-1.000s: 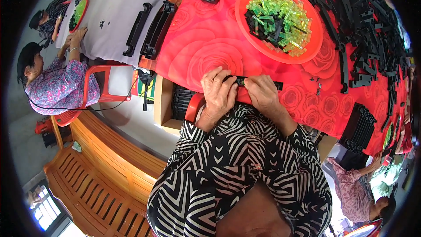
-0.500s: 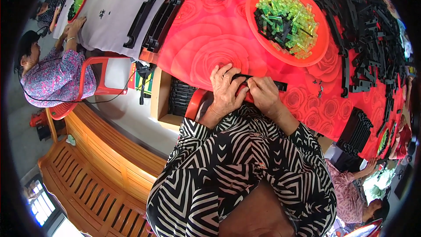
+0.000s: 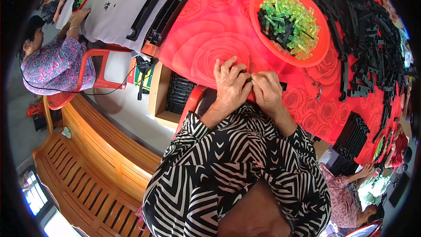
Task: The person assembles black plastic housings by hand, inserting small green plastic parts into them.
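The person's two hands were found together at the near edge of the counter (image 3: 206, 57), which was covered in red rose-patterned cloth. The right hand (image 3: 268, 91) had thumb and forefinger pinched on a small dark piece (image 3: 249, 79), of which only a sliver showed. The left hand (image 3: 230, 85) lay against it from the other side, fingers bent and spread; whether it gripped anything could not be told. The meeting of the fingertips suggested the piece was kept steady between both hands. The end of a black strip (image 3: 284, 86) projected just past the right hand; its remaining length was hidden, so its exact hold could not be confirmed.

Beyond the hands stood a red bowl (image 3: 322, 39) holding yellow-green translucent pieces (image 3: 291, 8) and small black pieces (image 3: 283, 30), presumably set there for easy reach and to stop small items scattering. A few black bits (image 3: 319, 88) lay loose on the cloth nearby. A heap of long black parts (image 3: 368, 39) occupied the right side, unsorted, whereas a stack of black bars (image 3: 353, 134) lay aligned at the near right edge, apparently to save space.
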### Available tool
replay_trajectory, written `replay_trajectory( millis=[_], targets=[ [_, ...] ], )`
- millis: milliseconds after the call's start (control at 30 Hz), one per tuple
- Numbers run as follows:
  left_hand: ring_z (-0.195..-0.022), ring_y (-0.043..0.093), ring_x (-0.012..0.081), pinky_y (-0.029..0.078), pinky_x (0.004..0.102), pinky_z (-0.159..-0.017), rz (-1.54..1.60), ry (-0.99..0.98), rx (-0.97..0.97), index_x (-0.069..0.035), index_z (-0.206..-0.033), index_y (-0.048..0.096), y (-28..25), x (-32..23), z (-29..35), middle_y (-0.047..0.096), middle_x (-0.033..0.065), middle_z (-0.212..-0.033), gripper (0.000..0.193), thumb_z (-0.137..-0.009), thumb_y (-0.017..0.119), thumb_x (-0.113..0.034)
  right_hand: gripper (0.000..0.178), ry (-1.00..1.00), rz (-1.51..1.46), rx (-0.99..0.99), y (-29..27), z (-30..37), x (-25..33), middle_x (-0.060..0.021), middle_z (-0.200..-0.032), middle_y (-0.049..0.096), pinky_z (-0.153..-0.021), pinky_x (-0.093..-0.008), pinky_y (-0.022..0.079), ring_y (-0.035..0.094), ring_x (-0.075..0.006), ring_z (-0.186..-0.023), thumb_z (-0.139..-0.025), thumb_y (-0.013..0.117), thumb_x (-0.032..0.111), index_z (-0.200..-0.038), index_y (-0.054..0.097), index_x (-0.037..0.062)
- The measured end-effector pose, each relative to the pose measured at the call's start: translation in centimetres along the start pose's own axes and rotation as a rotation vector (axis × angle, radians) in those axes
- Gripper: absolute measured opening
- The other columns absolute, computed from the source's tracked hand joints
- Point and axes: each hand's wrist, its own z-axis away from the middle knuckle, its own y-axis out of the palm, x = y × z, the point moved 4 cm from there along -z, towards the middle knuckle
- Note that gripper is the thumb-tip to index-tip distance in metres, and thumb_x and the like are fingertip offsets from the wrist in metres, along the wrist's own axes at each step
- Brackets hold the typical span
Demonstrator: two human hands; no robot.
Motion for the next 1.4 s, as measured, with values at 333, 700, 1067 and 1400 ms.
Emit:
replay_trajectory(
  millis=[333, 700, 1067, 1400],
  targets=[
    [-0.122, 0.046, 0.0315, 0.016, 0.0631, -0.108, -0.023, 0.038, -0.072, -0.008, -0.081, 0.068, 0.5, -0.4, 0.5, 0.059, 0.0042, -0.109, 0.012, -0.070, 0.070, -0.012, 0.026, -0.069, 0.002, -0.046, 0.4, 1.8, 0.3, -0.0184, -0.097, 0.059, -0.068, -0.0371, 0.049, 0.058, -0.0325, -0.079, -0.076, 0.065, -0.005, -0.101, 0.061, -0.0059],
    [-0.125, 0.045, 0.0325, 0.016, 0.0630, -0.109, 0.062, 0.034, -0.048, -0.005, -0.083, 0.067, 0.9, 0.4, 1.3, 0.061, 0.0046, -0.121, 0.010, -0.073, 0.068, -0.008, 0.029, -0.140, 0.014, -0.002, 1.4, 2.6, -0.4, -0.0172, -0.102, 0.056, -0.067, -0.0388, 0.048, 0.057, -0.0308, -0.078, -0.077, 0.062, -0.001, -0.105, 0.059, -0.0060],
    [-0.127, 0.046, 0.0329, 0.017, 0.0596, -0.110, 0.048, 0.033, 0.001, -0.005, -0.084, 0.066, 1.2, 0.3, 1.1, 0.062, 0.0051, -0.125, 0.011, -0.074, 0.068, -0.006, 0.029, -0.155, -0.006, -0.040, 1.3, 2.4, -0.3, -0.0182, -0.100, 0.059, -0.065, -0.0377, 0.049, 0.059, -0.0315, -0.075, -0.077, 0.063, -0.004, -0.105, 0.058, -0.0051],
    [-0.132, 0.039, 0.0362, 0.017, 0.0618, -0.110, -0.001, 0.089, 0.013, -0.004, -0.103, 0.063, -0.2, -0.8, 0.3, 0.056, 0.0104, -0.126, 0.034, -0.073, 0.073, -0.014, 0.015, 0.218, -0.193, -0.127, -1.6, 1.2, -1.2, -0.0160, -0.088, 0.062, -0.069, -0.0348, 0.051, 0.062, -0.0294, -0.077, -0.080, 0.065, -0.004, -0.095, 0.062, -0.0020]
  ],
)
